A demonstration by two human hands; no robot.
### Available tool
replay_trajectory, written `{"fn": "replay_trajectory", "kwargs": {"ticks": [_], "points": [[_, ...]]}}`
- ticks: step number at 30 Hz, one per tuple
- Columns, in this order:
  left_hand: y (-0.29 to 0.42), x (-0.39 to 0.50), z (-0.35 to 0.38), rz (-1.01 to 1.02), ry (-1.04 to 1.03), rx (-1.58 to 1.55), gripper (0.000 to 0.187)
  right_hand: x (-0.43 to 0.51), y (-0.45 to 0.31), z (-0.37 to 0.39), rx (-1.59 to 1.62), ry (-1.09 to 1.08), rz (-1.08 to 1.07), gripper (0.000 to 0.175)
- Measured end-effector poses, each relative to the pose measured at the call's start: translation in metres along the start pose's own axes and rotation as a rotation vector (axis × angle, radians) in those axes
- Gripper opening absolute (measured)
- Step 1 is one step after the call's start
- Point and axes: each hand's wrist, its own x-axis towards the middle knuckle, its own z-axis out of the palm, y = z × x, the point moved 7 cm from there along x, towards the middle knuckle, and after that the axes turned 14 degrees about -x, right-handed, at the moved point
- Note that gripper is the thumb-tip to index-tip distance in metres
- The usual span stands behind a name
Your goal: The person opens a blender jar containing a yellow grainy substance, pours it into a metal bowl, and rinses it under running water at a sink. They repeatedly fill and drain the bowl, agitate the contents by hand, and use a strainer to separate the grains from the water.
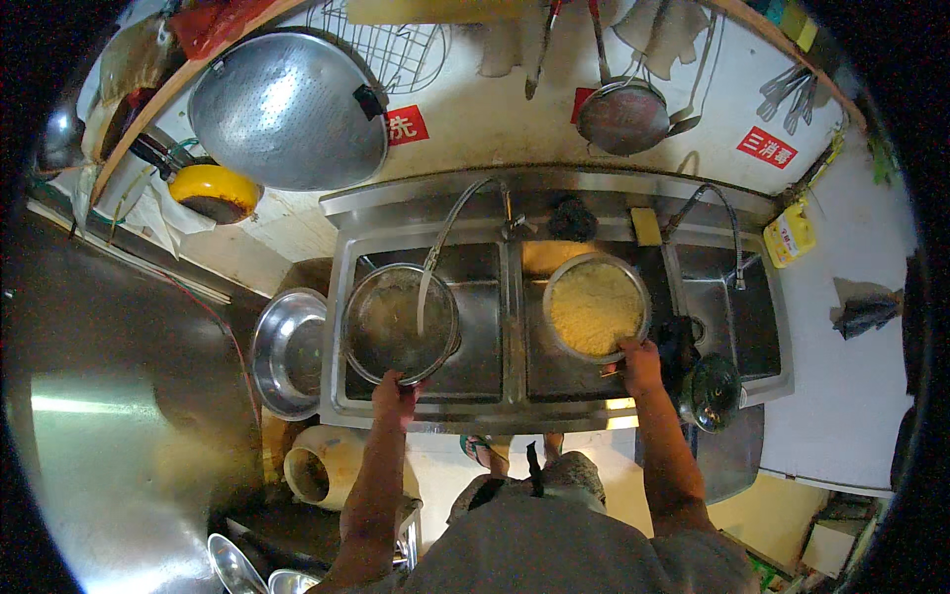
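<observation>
My left hand (393,399) grips the near rim of a round metal basin (367,349) over the left sink compartment (482,334). Water runs into this basin from a flexible-neck faucet (453,217), and the liquid inside looks cloudy. Over the middle compartment (549,386), my right hand (640,366) holds the near rim of a round metal bowl (548,308). Pale yellow, crumbly grain (595,304) fills that bowl. Its exact kind cannot be told. The undersides of both vessels are hidden.
A steel bowl (289,356) stands left of the sink. Dark pot lid (714,393) rests at the right front edge. A second faucet (705,193), yellow sponge (646,226) and black scrubber (571,219) line the back. A large perforated strainer (286,111) hangs on the wall.
</observation>
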Motion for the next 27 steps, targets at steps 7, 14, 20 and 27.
{"fn": "replay_trajectory", "kwargs": {"ticks": [7, 14, 20, 27], "points": [[0.042, -0.084, 0.035, -0.005, 0.037, -0.003, 0.045, 0.007, 0.033, 0.062, 0.079, -0.145, 0.136, 0.031], [0.013, -0.13, 0.05, -0.074, -0.028, 0.249, 0.045, 0.01, 0.048, 0.092, 0.285, -0.242, 0.103, 0.036], [-0.055, -0.148, 0.101, -0.156, -0.04, 0.166, 0.045, 0.033, 0.076, 0.065, 0.213, -0.115, 0.152, 0.034], [-0.094, -0.133, 0.185, 0.128, -0.509, 0.954, 0.046, 0.035, 0.076, 0.035, 0.213, -0.086, 0.075, 0.028]]}}
